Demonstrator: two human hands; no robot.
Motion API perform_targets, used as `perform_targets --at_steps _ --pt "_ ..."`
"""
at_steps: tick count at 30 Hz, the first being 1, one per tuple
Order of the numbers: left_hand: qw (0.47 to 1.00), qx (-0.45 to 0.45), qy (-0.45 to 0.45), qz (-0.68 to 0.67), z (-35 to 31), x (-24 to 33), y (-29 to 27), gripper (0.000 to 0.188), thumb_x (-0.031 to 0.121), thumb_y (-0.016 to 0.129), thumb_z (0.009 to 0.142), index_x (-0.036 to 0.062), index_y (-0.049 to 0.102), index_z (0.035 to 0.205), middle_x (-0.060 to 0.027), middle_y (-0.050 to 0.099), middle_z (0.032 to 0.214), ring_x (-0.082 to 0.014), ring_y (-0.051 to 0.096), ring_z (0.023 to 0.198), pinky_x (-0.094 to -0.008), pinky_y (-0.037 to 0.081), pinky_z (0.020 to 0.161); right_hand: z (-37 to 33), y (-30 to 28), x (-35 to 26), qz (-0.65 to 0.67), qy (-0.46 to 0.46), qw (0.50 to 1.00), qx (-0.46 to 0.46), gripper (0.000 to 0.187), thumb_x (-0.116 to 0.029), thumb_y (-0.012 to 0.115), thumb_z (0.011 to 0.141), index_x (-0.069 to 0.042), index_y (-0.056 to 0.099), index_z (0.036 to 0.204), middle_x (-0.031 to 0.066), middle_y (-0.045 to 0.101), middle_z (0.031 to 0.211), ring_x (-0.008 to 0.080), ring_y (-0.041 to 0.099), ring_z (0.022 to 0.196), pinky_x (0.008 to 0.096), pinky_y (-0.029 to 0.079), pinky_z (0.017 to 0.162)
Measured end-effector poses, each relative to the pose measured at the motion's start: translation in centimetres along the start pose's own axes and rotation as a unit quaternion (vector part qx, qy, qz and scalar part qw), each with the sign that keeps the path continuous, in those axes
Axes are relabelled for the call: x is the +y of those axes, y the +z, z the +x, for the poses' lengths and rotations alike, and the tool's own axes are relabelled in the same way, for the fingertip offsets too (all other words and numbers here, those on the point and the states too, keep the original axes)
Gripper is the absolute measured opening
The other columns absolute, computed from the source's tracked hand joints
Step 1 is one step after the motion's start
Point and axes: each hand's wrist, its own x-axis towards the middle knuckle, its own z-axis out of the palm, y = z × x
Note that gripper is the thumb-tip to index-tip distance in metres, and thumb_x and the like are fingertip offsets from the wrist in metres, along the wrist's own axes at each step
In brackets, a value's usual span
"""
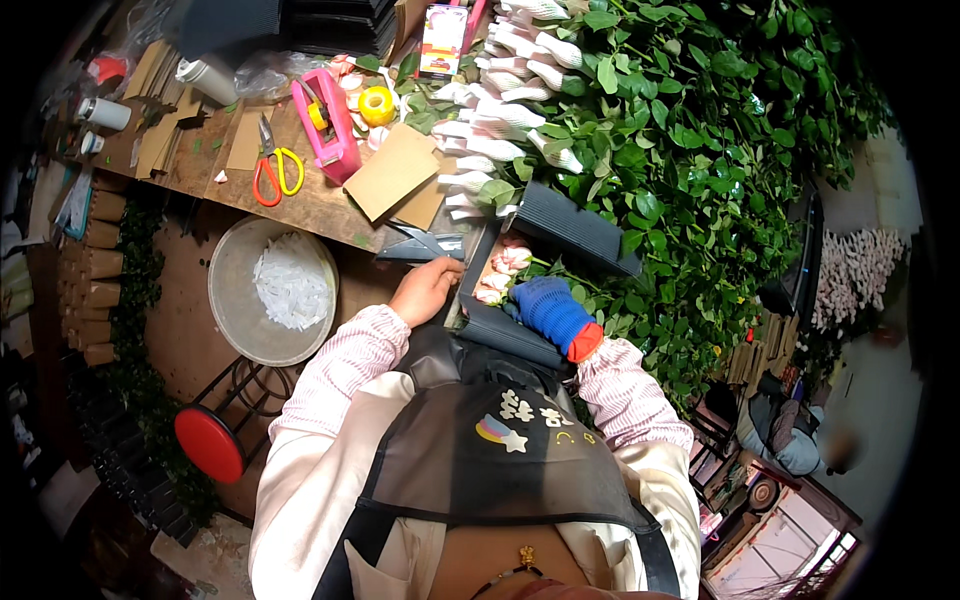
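Pink roses [512, 259] lie between folded flaps of black corrugated cardboard [512, 336] at the table's near edge. My right hand [550, 308], in a blue knitted glove with an orange cuff, curls over the rose stems just right of the blooms; its fingertips are partly hidden. Bare, my left hand [427, 290] pinches at the cardboard's left edge, its fingertips partly out of sight. Just beyond it lies a dark grey tool [425, 246] whose kind I cannot make out. Another black corrugated flap [575, 228] rests over the stems.
Many leafy stems [690, 150] with white-netted buds [510, 70] fill the right side. Scissors [270, 170], a pink tape dispenser [328, 125], yellow tape [377, 105] and brown card [392, 172] lie on the table. Below stand a bin [225, 290] of white scraps and a red stool [208, 443].
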Motion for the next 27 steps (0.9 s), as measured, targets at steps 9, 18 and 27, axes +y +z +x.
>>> perform_targets --at_steps 9,18,27 --pt "0.932 -0.064 0.146 0.327 4.5 2.6 1.4 0.093 0.053 0.087 0.066 0.0089 0.048 0.137 -0.0213 0.043 0.144 -0.0438 0.028 0.143 -0.0594 0.013 0.120 2.1 1.9 1.1 -0.025 -0.040 0.999 -0.020 0.032 -0.042 0.061 0.093 -0.014 0.073 0.100 0.0159 0.072 0.093 0.0348 0.070 0.092 0.0485 0.054 0.078" --pt "0.917 -0.106 0.111 0.369 5.4 2.3 1.7 0.110 0.057 0.093 0.052 0.0137 0.045 0.141 -0.0220 0.035 0.146 -0.0436 0.024 0.143 -0.0570 0.022 0.113 -1.4 0.0 0.8 0.062 0.034 0.992 0.106 0.033 -0.044 0.063 0.091 -0.013 0.064 0.103 0.0144 0.071 0.089 0.0339 0.070 0.085 0.0488 0.052 0.073" --pt "0.919 -0.157 0.075 0.355 5.5 2.7 1.8 0.105 0.052 0.091 0.059 0.0216 0.041 0.146 -0.0233 0.035 0.145 -0.0437 0.033 0.134 -0.0536 0.029 0.109 1.0 2.3 1.5 0.021 -0.024 0.989 0.147 0.024 -0.037 0.064 0.090 -0.015 0.063 0.100 0.0133 0.070 0.078 0.0351 0.068 0.074 0.0491 0.051 0.067"
